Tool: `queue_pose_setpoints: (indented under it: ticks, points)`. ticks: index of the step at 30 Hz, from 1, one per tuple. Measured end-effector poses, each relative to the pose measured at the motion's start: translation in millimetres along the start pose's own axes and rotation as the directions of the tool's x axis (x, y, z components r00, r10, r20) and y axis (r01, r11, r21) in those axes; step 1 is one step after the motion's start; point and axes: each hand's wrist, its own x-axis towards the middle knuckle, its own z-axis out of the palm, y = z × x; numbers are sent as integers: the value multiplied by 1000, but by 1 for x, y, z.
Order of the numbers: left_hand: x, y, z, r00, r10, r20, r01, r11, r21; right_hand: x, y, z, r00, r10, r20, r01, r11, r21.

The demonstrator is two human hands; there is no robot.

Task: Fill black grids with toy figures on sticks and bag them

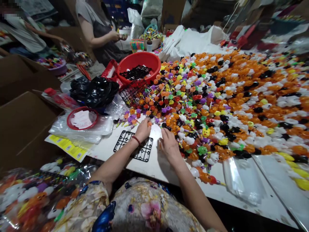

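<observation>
My left hand [143,130] reaches over a black plastic grid [134,145] lying on the white table [164,172]. Its fingers are pinched together at the edge of the toy pile, where a small orange piece [149,123] shows by the fingertips. What they hold, if anything, I cannot make out. Beside it on the right, my right hand [171,146] rests at the pile's near edge, fingers slightly bent and apart, with nothing visible in them. Small colourful plastic toys [169,100] lie heaped just beyond both hands.
A large heap of orange, white and black toys [241,83] covers the right side. Left stand a red basin [138,58] with black grids, a red basket [82,119] of paper slips, and a black bag [101,90]. Clear bags [243,183] lie front right. Two people are behind.
</observation>
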Motion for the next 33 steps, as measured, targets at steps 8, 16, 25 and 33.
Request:
queue_pose_setpoints:
  ticks: [8, 16, 25, 33]
  points:
    - [-23, 9, -9, 978, -38, 205, 104, 942, -318, 12, 6, 29, 999, -6, 47, -5, 975, 221]
    - [48, 23, -2, 974, -210, -80, 199, 971, -132, -10, -3, 19, 997, 71, 20, -73, 967, 245]
    - [19, 14, -9, 962, -272, -15, 250, 903, -349, -24, 0, -6, 970, 211, 124, -243, 896, 373]
    - [-46, 1, -33, 937, -111, 332, 349, 388, -853, -16, -13, -17, 992, 90, 85, -116, 915, 387]
